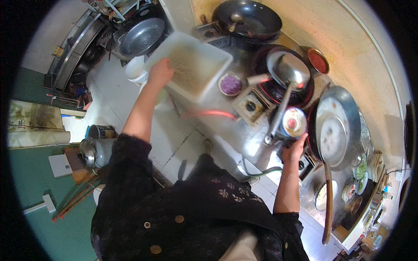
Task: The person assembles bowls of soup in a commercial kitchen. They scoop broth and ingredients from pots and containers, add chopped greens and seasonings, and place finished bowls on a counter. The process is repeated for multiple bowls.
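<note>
**Left hand on tub, right hand at stove edge**

Left hand [160, 72] stretched out, fingers curled over near rim of white tub [204, 52] — gripping it; tub sits tilted at counter's left end, overhanging the floor, inside streaked with brownish residue; small bowl [230, 84] of purple stuff just beside tub's right corner.

Right hand [294, 150] up against stove front, just below the red-lidded tin [293, 122]; fingers loosely bent, pointing at the burner edge; cannot tell whether anything is pinched — palm side hidden; black cable [261, 172] loops just left of the wrist.

Ladle [285, 71] resting bowl-up over middle burner, long handle running down toward the tin; black wok [248, 18] on far burner, beyond the tub; steel pan [337, 126] on right burner, its wooden handle [327, 204] reaching back toward the body; red sauce bowl [318, 60] near the wall; small dishes [355, 182] of greens and condiments clustered at right end of counter.

On the floor left: big steel basin [141, 37], white bucket [136, 69] under the tub, kettle [93, 152] on a low stand.
</note>
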`<action>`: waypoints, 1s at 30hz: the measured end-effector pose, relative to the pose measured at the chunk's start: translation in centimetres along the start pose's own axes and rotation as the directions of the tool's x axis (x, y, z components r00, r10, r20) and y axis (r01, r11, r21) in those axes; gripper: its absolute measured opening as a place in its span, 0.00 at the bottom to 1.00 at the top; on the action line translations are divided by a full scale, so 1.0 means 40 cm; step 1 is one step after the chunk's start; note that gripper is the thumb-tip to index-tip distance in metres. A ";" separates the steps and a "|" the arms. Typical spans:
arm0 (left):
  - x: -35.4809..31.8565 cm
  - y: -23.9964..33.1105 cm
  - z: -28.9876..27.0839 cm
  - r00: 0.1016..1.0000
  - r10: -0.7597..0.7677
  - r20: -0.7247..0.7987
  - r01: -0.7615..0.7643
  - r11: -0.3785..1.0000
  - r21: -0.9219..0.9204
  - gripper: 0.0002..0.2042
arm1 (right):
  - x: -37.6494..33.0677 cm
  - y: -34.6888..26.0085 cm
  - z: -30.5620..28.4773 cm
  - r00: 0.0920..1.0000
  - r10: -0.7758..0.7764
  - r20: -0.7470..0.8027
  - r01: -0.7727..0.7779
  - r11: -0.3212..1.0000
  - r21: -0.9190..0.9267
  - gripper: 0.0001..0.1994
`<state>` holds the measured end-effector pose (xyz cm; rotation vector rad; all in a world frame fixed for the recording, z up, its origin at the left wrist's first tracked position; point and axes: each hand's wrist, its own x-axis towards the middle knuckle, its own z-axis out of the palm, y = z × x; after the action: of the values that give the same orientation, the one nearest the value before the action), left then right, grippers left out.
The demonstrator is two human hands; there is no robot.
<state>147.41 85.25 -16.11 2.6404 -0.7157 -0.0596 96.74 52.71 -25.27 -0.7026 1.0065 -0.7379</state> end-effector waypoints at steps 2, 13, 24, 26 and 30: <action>0.137 -0.079 0.087 0.987 -0.038 0.156 0.019 0.993 0.119 0.31 | 0.032 0.014 0.012 0.990 0.116 0.075 -0.125 0.984 0.128 0.39; 0.186 -0.022 0.366 0.831 0.054 0.554 -0.265 0.914 0.308 0.27 | -0.159 0.203 0.080 0.969 0.111 -0.219 -0.100 0.993 0.057 0.39; 0.247 0.053 -0.130 0.880 0.390 0.270 -0.416 0.908 0.043 0.14 | -0.397 0.064 0.555 0.669 0.470 0.576 0.215 0.619 -0.755 0.24; 0.256 0.068 -0.220 0.873 0.439 0.211 -0.459 0.887 0.056 0.13 | -0.348 0.016 0.737 0.574 0.262 0.776 0.492 0.647 -0.582 0.25; 0.261 0.073 -0.259 0.861 0.485 0.149 -0.491 0.871 0.001 0.13 | -0.225 -0.040 1.046 0.348 -0.249 0.904 0.921 0.273 -0.279 0.35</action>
<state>156.57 81.62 -4.78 2.4230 -1.4303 -0.0939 131.53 66.34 -4.34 -2.1913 0.1025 -0.5699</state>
